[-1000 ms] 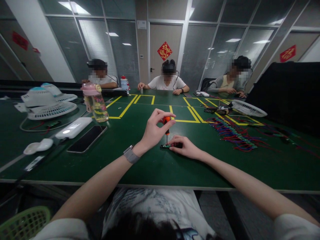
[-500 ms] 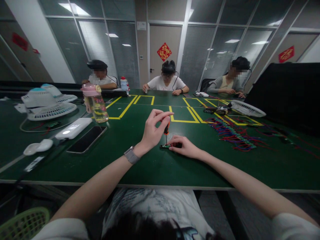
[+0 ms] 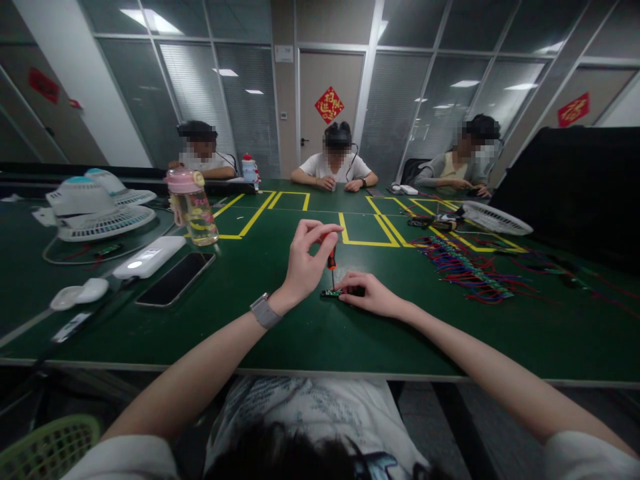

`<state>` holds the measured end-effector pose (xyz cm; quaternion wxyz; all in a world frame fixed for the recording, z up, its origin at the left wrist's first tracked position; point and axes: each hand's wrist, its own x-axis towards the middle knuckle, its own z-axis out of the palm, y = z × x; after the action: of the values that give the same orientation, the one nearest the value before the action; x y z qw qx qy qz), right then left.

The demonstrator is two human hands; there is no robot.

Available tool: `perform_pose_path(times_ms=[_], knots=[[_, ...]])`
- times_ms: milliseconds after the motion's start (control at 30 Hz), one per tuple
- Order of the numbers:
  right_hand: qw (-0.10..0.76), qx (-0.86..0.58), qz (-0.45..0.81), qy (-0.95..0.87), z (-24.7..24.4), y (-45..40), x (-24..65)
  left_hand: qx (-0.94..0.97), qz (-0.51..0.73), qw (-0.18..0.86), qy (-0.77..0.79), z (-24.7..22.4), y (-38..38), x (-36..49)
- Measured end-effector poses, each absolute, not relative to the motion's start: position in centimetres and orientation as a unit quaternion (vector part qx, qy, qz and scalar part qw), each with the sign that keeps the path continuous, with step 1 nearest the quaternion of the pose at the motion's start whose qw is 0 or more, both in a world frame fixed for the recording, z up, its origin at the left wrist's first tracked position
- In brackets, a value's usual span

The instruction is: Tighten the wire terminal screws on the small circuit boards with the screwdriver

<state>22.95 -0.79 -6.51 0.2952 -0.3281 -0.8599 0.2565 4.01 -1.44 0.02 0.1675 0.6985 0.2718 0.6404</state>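
Screwdriver [image 3: 332,263] stands nearly upright over the counter [image 3: 325,341], handle up and tip down, its thin shaft meeting a small green circuit board [image 3: 327,293] in front of the person. Its long axis is close to vertical, with perhaps a slight lean of the handle toward the person's left. Flat on the counter, the board has its long axis running left to right; which end is its front cannot be told. The left hand [image 3: 306,259] has its grip curled around the handle, thumb and fingers bent in a rounded hold with little opening, though how firmly it presses is unclear. Low beside it, the right hand [image 3: 373,294] has its grip nearly closed, thumb and fingertips pinching the board's right end. The step in hand looks like turning a screw, though the screw itself is too small to make out. The next move probably calls for a small twist with light downward pressure, the shaft square to the board and the board braced against spinning.
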Motion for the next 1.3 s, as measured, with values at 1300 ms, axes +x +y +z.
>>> perform_pose_path(times_ms=[1300], knots=[[0.307, -0.331, 0.239, -0.86, -6.83, -0.5, 22.98, 0.698, 0.622, 0.27, 0.231, -0.13, -1.25, 4.1]])
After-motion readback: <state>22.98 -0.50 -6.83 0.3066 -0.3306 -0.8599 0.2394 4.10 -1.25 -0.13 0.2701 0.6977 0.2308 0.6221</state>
